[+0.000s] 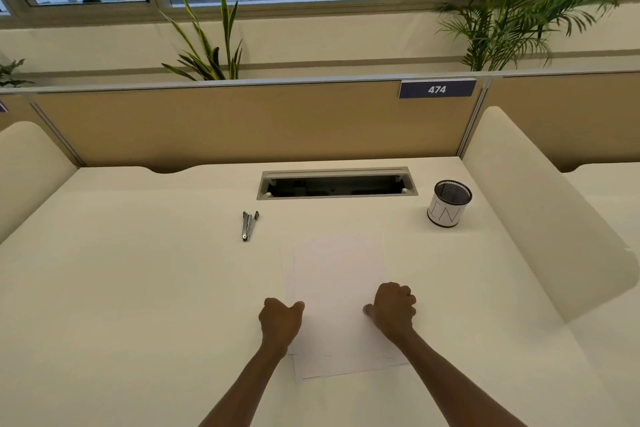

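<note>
A small stack of white paper sheets (336,288) lies flat on the cream desk (138,288) in front of me, its lower edges slightly fanned. My left hand (280,321) is at the stack's left edge, fingers curled and thumb lying on the paper. At the right edge, my right hand (393,308) is curled the same way, thumb on the sheets. Both hands seem to pinch the stack by its sides. A metal stapler (248,225) lies apart on the desk, up and to the left of the paper.
A black mesh pen cup (449,203) with a white label stands at the back right. An open cable slot (336,184) is set into the desk's rear. Cream side dividers (540,218) and a tan back partition (242,125) enclose the desk.
</note>
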The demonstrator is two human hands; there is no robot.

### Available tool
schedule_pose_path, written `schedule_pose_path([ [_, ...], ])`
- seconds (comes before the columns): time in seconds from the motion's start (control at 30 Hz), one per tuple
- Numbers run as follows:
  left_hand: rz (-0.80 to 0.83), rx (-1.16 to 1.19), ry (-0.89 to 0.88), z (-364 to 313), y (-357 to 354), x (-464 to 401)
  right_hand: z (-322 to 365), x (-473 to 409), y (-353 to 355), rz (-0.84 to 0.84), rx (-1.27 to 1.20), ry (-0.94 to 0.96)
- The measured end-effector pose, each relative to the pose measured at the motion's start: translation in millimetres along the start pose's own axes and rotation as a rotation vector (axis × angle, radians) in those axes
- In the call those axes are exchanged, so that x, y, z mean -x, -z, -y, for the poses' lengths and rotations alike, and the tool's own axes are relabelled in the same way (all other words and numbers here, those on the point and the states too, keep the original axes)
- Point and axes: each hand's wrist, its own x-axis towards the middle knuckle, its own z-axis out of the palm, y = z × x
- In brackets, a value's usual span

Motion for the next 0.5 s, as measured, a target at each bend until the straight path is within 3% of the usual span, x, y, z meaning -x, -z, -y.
schedule_pose_path([
  [0.5, 0.029, -0.159, -0.082, 4.0, -10.6, -24.0, 7.4, -19.7, -5.2, 0.154, -0.198, -0.079],
])
